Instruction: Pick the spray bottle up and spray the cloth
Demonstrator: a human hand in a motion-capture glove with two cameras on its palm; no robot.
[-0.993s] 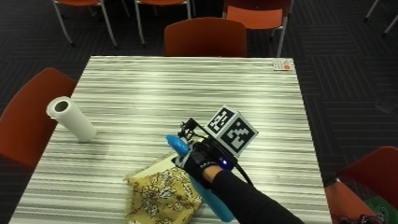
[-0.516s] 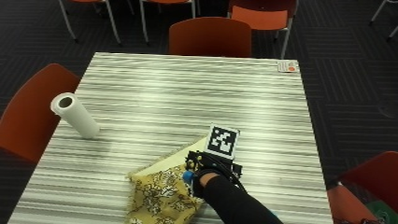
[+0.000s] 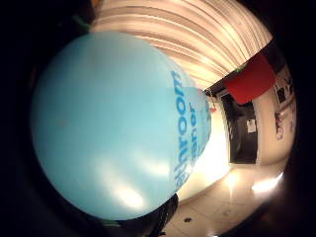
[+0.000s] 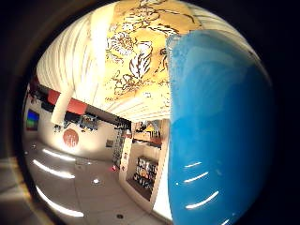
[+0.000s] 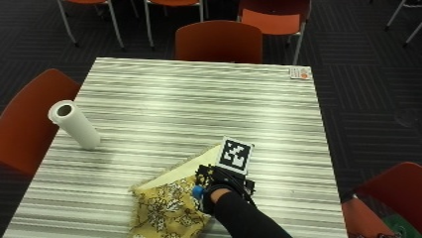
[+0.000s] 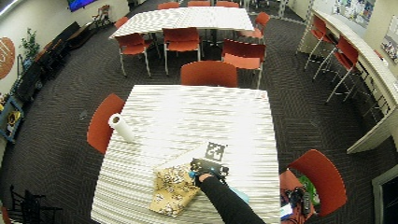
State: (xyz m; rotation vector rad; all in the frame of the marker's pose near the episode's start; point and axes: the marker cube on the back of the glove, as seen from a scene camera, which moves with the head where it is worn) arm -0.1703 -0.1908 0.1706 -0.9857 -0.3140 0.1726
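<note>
While the blue spray bottle point(image 5: 197, 191) is gripped by the gloved right hand point(image 5: 223, 187) just at the edge of the yellow patterned cloth point(image 5: 169, 210) on the counter point(image 5: 198, 104), a misaimed nozzle could be expected to wet the striped top instead.

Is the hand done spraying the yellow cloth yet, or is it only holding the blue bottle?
Picking up looks done: the gloved right hand holds the blue spray bottle, which fills both palm views, right beside the yellow patterned cloth on the striped table. No spray or wet patch shows, so I cannot tell whether spraying has begun; that part seems left.
</note>
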